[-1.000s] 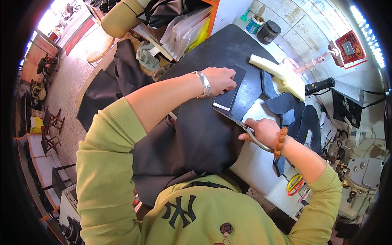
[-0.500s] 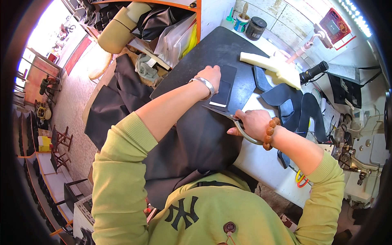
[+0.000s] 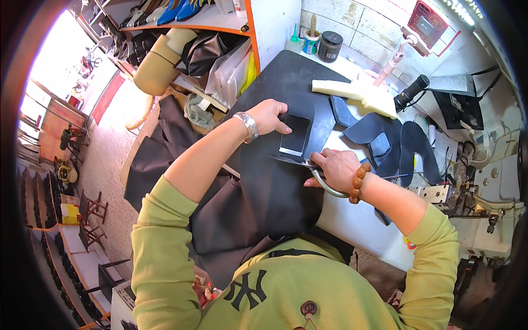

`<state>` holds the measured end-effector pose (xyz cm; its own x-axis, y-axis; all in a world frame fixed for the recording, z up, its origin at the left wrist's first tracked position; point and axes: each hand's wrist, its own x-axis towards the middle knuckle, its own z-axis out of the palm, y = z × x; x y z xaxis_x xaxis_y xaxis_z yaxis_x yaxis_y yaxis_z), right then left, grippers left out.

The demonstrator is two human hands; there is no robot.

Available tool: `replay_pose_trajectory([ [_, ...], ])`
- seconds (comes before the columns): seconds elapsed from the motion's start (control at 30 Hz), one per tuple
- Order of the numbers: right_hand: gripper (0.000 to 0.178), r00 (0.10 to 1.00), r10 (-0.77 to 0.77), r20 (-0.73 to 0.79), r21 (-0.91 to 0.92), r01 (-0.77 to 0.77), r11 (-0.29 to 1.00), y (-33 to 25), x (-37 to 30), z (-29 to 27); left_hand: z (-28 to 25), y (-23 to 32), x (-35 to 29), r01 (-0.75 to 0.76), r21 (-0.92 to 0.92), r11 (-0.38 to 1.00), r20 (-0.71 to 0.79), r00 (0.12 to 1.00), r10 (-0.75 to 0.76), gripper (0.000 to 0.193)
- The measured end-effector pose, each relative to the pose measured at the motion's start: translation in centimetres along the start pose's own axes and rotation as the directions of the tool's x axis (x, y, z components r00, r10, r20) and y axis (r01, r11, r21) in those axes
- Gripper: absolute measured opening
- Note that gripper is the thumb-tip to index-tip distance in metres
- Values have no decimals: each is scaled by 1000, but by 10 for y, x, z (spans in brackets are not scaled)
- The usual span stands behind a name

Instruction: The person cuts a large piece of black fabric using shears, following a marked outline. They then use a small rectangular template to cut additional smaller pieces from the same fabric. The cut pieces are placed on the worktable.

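Note:
My right hand [image 3: 336,169] is closed round the handles of metal scissors [image 3: 325,184]. Their blades lie across black sheet material [image 3: 264,187], just below a dark phone-like rectangle [image 3: 297,131] with a pale lower edge. The rectangle rests on a black strip on the bench. At its left side, my left hand [image 3: 268,117] has thumb and forefinger apart, the thumb tip by its edge; the other fingers are partly hidden. The black sheet drapes from the bench over my lap.
Right of the black bench mat [image 3: 297,71] lie cream foam [image 3: 357,96] and dark cut pieces [image 3: 379,140]. Behind stand a dark jar [image 3: 330,47] and a tin with a brush [image 3: 311,41]. A sewing machine [image 3: 489,203] is at right, a loaded shelf [image 3: 198,23] at far left.
My left hand has drawn back left off the dark rectangle, uncovering more of it. The right hand keeps the scissors at its lower end. The view has shifted slightly.

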<state>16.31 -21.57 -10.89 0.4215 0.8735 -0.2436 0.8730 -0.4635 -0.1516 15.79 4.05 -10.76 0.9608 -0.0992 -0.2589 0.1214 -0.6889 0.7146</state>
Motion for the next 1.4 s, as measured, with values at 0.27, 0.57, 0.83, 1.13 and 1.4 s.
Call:
replay_pose_trajectory([
  [0.27,59,998,-40,-44,131,46,990,-5,-2,-6,-10,-3,-15,-106,-102,989,-47,994,101,47],
  [0.57,53,982,49,-181,383,25,923,-24,-27,17,-10,-5,-30,-19,-349,937,-114,993,-23,39],
  [0.83,47,950,265,-165,873,15,488,-66,-49,47,14,5,-49,-132,-721,680,-233,971,-58,17],
  [1.13,48,914,315,-255,877,81,474,-76,-52,60,23,12,-56,-200,-375,905,-538,842,-37,35],
  [1.4,46,856,215,-471,605,136,784,-64,-51,61,24,25,-73,-216,-236,947,-596,802,34,46],
])
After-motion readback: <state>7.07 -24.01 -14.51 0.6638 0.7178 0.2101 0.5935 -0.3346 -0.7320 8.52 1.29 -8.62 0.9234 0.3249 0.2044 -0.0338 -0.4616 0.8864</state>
